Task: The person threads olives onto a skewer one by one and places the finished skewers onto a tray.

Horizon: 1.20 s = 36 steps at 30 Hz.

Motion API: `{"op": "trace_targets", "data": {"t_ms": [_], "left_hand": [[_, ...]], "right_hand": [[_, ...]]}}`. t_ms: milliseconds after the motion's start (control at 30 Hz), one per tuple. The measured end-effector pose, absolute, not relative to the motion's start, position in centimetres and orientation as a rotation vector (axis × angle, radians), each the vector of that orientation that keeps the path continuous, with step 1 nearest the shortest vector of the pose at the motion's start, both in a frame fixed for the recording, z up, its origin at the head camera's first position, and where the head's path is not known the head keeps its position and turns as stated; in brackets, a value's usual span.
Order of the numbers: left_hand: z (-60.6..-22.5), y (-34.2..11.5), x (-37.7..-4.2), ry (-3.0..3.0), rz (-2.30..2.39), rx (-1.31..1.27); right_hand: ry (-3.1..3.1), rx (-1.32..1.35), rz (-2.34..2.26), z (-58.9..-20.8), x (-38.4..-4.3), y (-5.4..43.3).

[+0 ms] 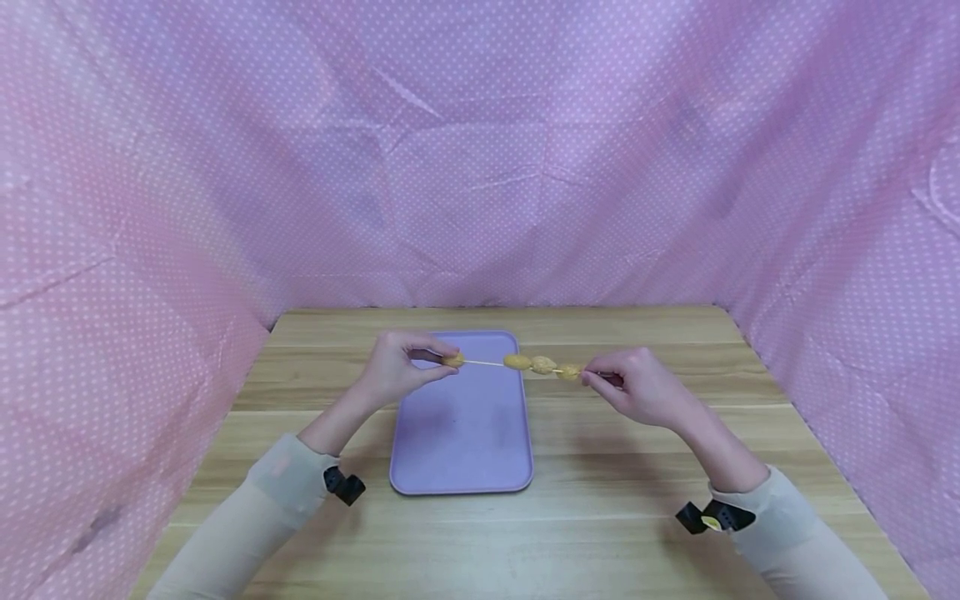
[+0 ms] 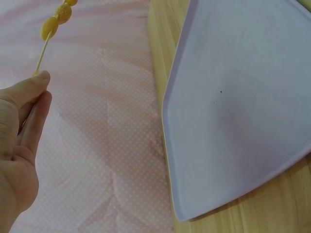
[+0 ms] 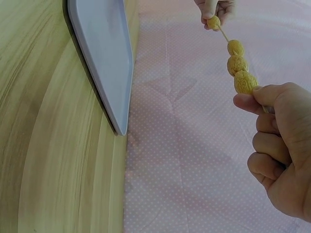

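Observation:
A thin wooden skewer (image 1: 483, 363) is held nearly level above the purple tray (image 1: 465, 433). Three wrinkled, yellow-brown oval food balls (image 1: 543, 365) sit threaded together on its right part. My right hand (image 1: 637, 387) pinches the skewer's right end, thumb and index finger right beside the last ball (image 3: 245, 82). At the other end, my left hand (image 1: 408, 367) pinches one more yellow ball (image 3: 213, 22) between thumb and fingers, at the skewer's left tip. Bare skewer shows between that ball and the other three. How deep the tip goes into the left ball is hidden.
The tray lies on a light wooden table (image 1: 600, 517), under my left hand and the skewer. Pink polka-dot cloth (image 1: 480, 167) hangs behind the table and on both sides. Dark straps with small devices (image 1: 716, 517) sit on both wrists.

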State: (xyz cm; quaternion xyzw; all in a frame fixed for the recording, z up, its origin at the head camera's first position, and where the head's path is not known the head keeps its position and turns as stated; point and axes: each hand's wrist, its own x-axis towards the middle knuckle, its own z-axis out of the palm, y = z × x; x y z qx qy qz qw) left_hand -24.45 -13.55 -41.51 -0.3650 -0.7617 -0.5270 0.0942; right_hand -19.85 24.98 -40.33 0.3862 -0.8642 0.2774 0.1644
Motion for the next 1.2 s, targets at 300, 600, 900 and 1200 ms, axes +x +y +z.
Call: {"op": "trace_targets", "data": {"t_ms": [300, 600, 900, 1200], "left_hand": [[-41.5, -13.5, -24.5, -2.254, -1.548, -1.145], [-41.2, -13.3, -24.3, -2.259, -1.521, -1.164], [-41.1, -13.2, -24.2, -2.300, -1.471, -1.170], [-40.9, -12.9, -24.0, -2.318, -1.414, -1.181]], "right_hand": [[-2.464, 1.102, 0.767, -40.1, -19.8, 24.7], [-2.468, 1.119, 0.784, -40.0, -19.8, 24.4], [-2.478, 1.142, 0.762, -40.1, -19.9, 24.1], [-2.487, 1.165, 0.765, -40.3, -20.0, 23.8]]}}
